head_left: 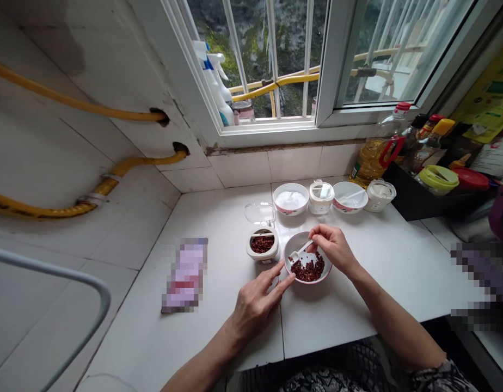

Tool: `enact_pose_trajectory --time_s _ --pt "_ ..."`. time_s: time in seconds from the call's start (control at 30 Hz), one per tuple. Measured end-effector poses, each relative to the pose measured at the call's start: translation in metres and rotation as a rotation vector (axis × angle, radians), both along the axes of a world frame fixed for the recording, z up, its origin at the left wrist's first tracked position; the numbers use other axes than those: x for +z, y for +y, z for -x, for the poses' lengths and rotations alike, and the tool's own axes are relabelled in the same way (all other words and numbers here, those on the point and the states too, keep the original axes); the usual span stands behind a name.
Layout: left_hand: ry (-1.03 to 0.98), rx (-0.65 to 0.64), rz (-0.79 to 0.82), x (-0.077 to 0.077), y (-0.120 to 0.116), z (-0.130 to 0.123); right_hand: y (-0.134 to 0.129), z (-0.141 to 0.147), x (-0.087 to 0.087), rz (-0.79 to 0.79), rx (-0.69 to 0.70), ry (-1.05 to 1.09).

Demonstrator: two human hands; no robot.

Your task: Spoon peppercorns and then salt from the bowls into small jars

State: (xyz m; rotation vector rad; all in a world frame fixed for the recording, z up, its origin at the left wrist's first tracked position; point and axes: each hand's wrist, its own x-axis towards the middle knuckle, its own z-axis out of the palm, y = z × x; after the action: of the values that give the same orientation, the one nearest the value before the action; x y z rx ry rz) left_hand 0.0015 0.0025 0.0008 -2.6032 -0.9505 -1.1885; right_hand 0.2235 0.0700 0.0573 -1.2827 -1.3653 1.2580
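A white bowl with a pink rim (328,271) holds a heap of dark red peppercorn-like spice (309,269). My right hand (332,246) pinches the handle of a small white spoon (295,256), whose scoop end is inside the bowl near its left wall. My left hand (262,294) has its fingers spread, with fingertips at the bowl's left edge. Just left of the bowl stands a white spice jar (262,256), its clear lid (260,213) flipped up, with the same dark red spice inside.
Behind are a bowl of white granules (291,199), a lidded jar (321,197), a bowl with a white spoon (350,197) and another jar (380,195). An oil bottle (372,158) and a black condiment box (415,196) stand right. A purple packet (186,275) lies left.
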Motion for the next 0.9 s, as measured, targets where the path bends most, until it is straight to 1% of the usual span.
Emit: enact_pose_trajectory --time_s 0.2,0.3,0.4,0.47,0.5,0.57,0.67,0.7,0.73,0.8,0.9 --pt "-0.001 0.001 -0.001 0.000 0.000 0.000 0.001 -0.001 0.000 -0.013 0.004 0.018" --pt "0.001 -0.001 0.005 0.000 0.000 0.000 0.002 -0.001 0.003 -0.031 -0.009 0.043" --pt "0.005 0.005 -0.006 0.001 -0.001 0.000 0.001 0.005 0.009 -0.100 -0.028 0.075" --pt "0.008 0.008 -0.010 0.001 -0.001 0.000 -0.003 0.013 0.013 -0.197 -0.036 0.045" --pt "0.009 0.008 -0.011 0.001 0.000 0.000 -0.004 0.017 0.014 -0.270 -0.036 0.004" --pt "0.006 0.014 -0.014 0.001 0.000 0.000 -0.008 0.025 0.014 -0.486 -0.019 -0.133" --pt "0.000 0.017 -0.013 0.000 0.000 -0.001 -0.011 0.032 0.012 -0.873 0.071 -0.377" --pt "0.000 0.017 -0.013 0.000 0.000 -0.001 -0.011 0.032 0.012 -0.968 0.100 -0.438" --pt "-0.001 0.018 -0.015 0.000 0.000 -0.001 -0.011 0.031 0.012 -1.030 0.118 -0.479" --pt "-0.001 0.021 -0.023 0.000 0.000 -0.001 -0.010 0.027 0.012 -1.060 0.097 -0.506" --pt "0.002 0.018 -0.023 0.000 -0.001 -0.001 -0.009 0.015 0.014 -0.951 -0.022 -0.484"
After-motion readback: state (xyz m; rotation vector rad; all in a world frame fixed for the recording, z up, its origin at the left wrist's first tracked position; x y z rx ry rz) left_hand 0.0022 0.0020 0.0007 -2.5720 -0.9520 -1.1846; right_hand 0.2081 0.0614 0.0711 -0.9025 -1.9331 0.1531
